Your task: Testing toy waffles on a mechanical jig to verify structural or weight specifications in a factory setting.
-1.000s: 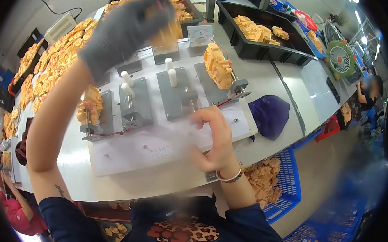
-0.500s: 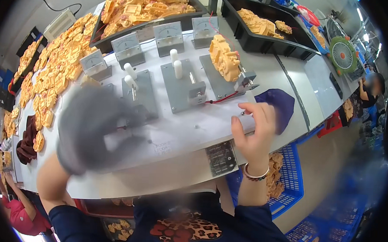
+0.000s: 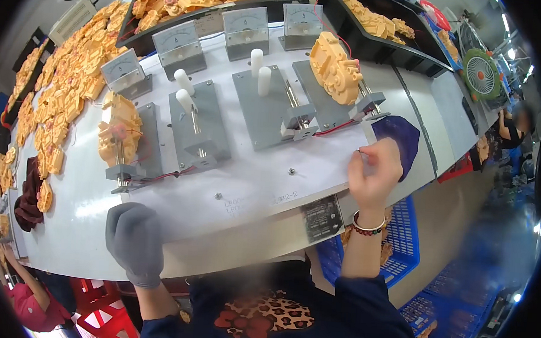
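Curling inward, the gloved fingers of the left hand (image 3: 135, 241) are hiding their tips at the near edge of the counter (image 3: 248, 244), so I cannot tell if they are gripping something. The bare fingers of the right hand (image 3: 375, 174) are bending, with thumb and forefinger coming close together; a small dark piece (image 3: 360, 150) is showing at their tips, but I cannot tell whether they are pinching it. Purple cloth (image 3: 406, 139) is lying just behind these fingers. Farther beyond them, a yellow-orange part (image 3: 336, 68) is standing on its fixture; another plastic part (image 3: 118, 130) is standing beyond the gloved fingers. Two pegged plates (image 3: 264, 110) are sitting between these parts, beyond both hands.
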The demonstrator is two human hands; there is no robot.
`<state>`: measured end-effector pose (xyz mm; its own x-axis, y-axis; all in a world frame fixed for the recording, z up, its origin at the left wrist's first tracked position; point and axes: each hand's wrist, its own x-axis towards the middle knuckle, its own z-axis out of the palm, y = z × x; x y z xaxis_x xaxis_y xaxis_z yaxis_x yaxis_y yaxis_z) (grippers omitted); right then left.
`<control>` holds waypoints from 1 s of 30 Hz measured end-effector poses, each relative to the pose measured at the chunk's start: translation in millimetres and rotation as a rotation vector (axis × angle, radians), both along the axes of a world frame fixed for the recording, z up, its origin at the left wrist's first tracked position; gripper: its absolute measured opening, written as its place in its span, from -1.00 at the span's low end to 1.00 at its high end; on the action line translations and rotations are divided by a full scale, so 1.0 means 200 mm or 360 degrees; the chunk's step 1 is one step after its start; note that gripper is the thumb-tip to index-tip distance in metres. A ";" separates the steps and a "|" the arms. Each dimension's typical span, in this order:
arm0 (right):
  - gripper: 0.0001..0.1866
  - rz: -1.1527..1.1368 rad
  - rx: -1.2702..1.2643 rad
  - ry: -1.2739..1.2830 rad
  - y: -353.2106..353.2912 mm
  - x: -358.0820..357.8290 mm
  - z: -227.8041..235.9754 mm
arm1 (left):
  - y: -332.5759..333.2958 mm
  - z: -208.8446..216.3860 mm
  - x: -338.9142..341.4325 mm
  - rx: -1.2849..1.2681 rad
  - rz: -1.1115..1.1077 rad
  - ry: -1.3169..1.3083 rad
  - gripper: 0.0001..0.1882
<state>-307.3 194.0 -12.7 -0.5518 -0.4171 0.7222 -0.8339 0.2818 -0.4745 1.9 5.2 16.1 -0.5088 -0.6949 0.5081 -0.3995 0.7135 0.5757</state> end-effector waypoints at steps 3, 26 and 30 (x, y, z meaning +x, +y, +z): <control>-0.88 0.0032 0.0022 0.0016 0.01 -0.01 0.00 | 0.00 -0.05 -0.02 -0.0136 0.0089 -0.0122 -0.88; -0.88 0.0269 0.0126 -0.0722 0.11 -0.09 0.03 | -0.01 -0.05 -0.04 -0.0047 0.0091 -0.0162 -0.88; -0.88 0.0265 0.0118 -0.0669 0.11 -0.08 0.02 | -0.01 -0.05 -0.03 -0.0077 0.0086 -0.0157 -0.89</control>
<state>-323.8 215.3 -7.8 -0.7114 -0.5672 0.4150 -0.6104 0.2059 -0.7649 -4.9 3.9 5.3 -0.5207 -0.6984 0.4910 -0.4910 0.7154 0.4971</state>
